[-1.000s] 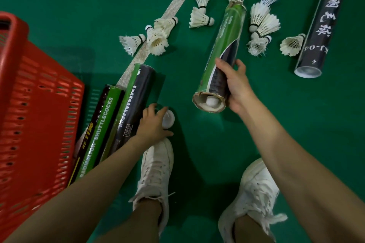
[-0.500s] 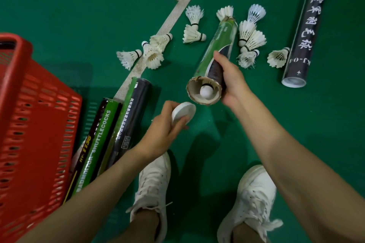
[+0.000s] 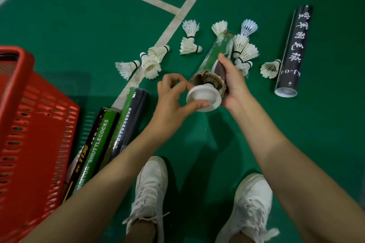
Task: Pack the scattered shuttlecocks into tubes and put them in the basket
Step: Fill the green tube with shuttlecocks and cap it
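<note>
In the head view, the right hand (image 3: 234,83) grips the green tube (image 3: 217,53) near its open end, with the fingers curled round the body. The tube points away from the person, and white feathers show at its far end. Inside the open mouth, a packed shuttlecock (image 3: 210,82) is visible.

The left hand (image 3: 173,98) pinches a white cap (image 3: 203,98) by its rim, between the thumb and the bent fingers. The cap is just in front of the tube's mouth and partly covers it. I cannot tell if the cap touches the rim.

Loose shuttlecocks (image 3: 189,46) lie scattered on the green floor (image 3: 79,25). Some are on and near the white line (image 3: 158,41), and others are in a small group (image 3: 245,49) just beside the green tube. One single shuttlecock (image 3: 270,69) lies next to a black tube (image 3: 292,51) with white characters on the right.

On the left stands the red basket (image 3: 29,124). Two more tubes lie on the floor close beside it, a green-labelled tube (image 3: 94,148) and a dark tube (image 3: 128,122). They lie side by side and touch each other.

Below, two white shoes (image 3: 150,189) stand on the floor.
</note>
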